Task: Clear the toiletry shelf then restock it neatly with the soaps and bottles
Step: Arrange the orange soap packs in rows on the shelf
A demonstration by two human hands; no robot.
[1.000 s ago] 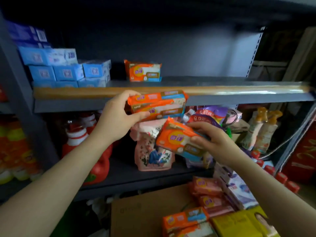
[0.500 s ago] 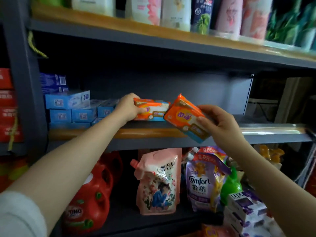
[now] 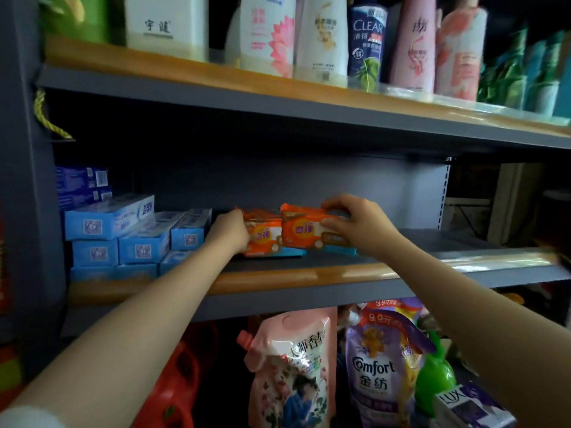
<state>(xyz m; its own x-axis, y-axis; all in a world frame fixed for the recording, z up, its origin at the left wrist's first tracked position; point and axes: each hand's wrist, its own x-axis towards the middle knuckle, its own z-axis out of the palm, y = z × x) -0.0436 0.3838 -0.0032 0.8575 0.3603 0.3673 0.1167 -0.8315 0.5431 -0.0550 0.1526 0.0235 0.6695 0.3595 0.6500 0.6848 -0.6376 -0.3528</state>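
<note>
On the middle shelf, the right hand clamps an orange soap pack. The left hand grips the neighbouring soap packs, beside blue boxes.

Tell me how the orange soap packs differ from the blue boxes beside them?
The orange soap packs are soft wrappers and both hands are on them; the blue boxes are stiff cartons, untouched. The packs stand mid-shelf; the boxes are stacked at the left end. Both share the middle shelf.

both arms outstretched, hands curled, gripping
</note>
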